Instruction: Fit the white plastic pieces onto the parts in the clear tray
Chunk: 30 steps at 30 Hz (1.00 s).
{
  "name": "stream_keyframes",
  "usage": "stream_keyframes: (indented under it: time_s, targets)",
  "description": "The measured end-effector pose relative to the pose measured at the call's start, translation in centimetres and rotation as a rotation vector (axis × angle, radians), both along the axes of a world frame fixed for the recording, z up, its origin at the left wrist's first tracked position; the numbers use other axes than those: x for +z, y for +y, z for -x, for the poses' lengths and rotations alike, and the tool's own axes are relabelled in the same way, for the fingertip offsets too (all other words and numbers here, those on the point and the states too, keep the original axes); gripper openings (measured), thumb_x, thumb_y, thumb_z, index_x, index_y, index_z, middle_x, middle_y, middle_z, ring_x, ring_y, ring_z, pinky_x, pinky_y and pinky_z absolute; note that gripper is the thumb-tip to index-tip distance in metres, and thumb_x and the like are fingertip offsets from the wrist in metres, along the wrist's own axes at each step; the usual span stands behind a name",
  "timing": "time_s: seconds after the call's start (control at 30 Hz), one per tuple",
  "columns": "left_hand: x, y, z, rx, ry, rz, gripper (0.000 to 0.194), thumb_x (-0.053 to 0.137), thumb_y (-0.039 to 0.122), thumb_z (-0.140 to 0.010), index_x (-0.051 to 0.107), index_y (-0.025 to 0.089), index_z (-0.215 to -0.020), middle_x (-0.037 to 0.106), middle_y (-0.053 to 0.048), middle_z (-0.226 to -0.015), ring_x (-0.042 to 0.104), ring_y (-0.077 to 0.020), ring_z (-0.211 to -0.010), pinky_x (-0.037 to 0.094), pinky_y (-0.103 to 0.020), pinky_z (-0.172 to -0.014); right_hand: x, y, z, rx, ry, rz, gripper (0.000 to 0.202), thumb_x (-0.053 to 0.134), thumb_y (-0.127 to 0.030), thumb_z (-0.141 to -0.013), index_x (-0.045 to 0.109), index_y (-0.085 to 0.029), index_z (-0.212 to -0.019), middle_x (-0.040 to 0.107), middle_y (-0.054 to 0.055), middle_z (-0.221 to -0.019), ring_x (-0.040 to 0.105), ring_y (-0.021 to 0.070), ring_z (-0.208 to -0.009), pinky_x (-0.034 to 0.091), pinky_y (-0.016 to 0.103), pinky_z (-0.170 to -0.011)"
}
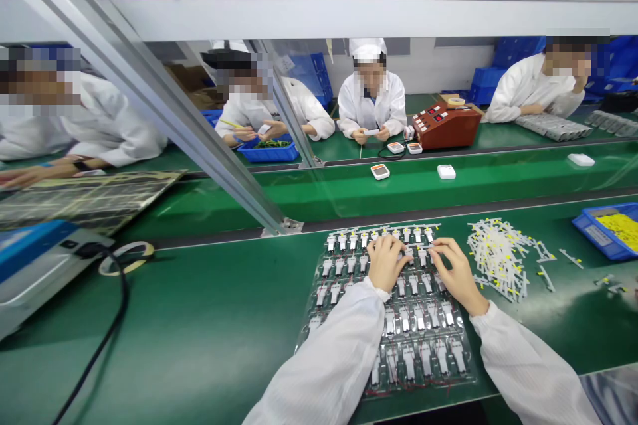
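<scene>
A clear plastic tray [312, 319] lies in front of me, holding rows of small white parts with dark ends and thin red wires. Over its second row from the back is my left hand [387, 264], fingers curled together at one of the parts; what they hold is hidden. Just right of it, my right hand [456, 272] pinches the end of what looks like a thin white plastic strip lying across this row. Along the tray's back row are similar strips with yellow bits. A heap of white plastic strips [496, 255] with yellow bits lies right of the tray.
A blue bin [593, 232] of yellow pieces stands far right. At left are a tape roll [127, 257], a blue-and-white machine [50, 272] and its black cable. Beyond a metal post [199, 113], a green conveyor [329, 189] carries white devices; several co-workers sit behind it.
</scene>
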State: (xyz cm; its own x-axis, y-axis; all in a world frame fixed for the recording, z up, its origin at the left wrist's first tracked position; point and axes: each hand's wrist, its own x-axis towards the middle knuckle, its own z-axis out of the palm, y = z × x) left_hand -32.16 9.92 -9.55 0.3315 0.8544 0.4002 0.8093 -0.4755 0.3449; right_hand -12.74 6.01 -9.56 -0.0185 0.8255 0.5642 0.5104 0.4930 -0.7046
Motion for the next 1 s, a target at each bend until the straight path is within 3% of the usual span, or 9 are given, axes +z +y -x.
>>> stream_keyframes:
  time_s: [0.3, 0.63, 0.83, 1.0]
  targets:
    - [0.7, 0.1, 0.5, -0.076, 0.019, -0.009, 0.021, 0.067, 0.042, -0.082, 0.067, 0.025, -0.096, 0.058, -0.004, -0.100, 0.048, -0.0240, -0.100, 0.029, -0.044, -0.092, 0.3, -0.1, 0.0, -0.011, 0.003, -0.013, 0.015, 0.049, -0.027, -0.094, 0.063, -0.021, -0.094, 0.058, 0.009, -0.103, 0.057, 0.0220, -0.100, 0.047, 0.041, -0.090]
    - [0.8, 0.1, 0.8, -0.140, 0.022, -0.025, 0.017, 0.057, 0.034, -0.090, 0.072, 0.027, -0.096, 0.059, -0.005, -0.098, 0.047, -0.0239, -0.101, 0.029, -0.045, -0.091, 0.2, 0.0, -0.2, -0.010, 0.000, -0.009, 0.014, 0.049, -0.025, -0.094, 0.062, -0.021, -0.094, 0.058, 0.009, -0.102, 0.057, 0.0215, -0.100, 0.047, 0.040, -0.090]
    - [1.7, 0.6, 2.0, -0.108, -0.048, -0.047, 0.020, 0.053, 0.030, -0.092, 0.068, 0.023, -0.081, 0.061, -0.004, -0.096, 0.048, -0.0220, -0.100, 0.028, -0.043, -0.092, 0.2, 0.2, -1.0, -0.090, 0.020, -0.075, 0.015, 0.048, -0.025, -0.094, 0.061, -0.021, -0.091, 0.059, 0.008, -0.097, 0.058, 0.0218, -0.095, 0.048, 0.040, -0.085]
    - [2.7, 0.7, 3.0, -0.084, -0.038, -0.041, 0.033, 0.047, 0.033, -0.095, 0.065, 0.021, -0.070, 0.062, -0.004, -0.095, 0.048, -0.0225, -0.101, 0.027, -0.045, -0.093, 0.3, 0.5, -2.2, -0.178, -0.016, -0.149, 0.014, 0.049, -0.025, -0.093, 0.063, -0.021, -0.090, 0.060, 0.008, -0.094, 0.058, 0.0217, -0.092, 0.048, 0.040, -0.083]
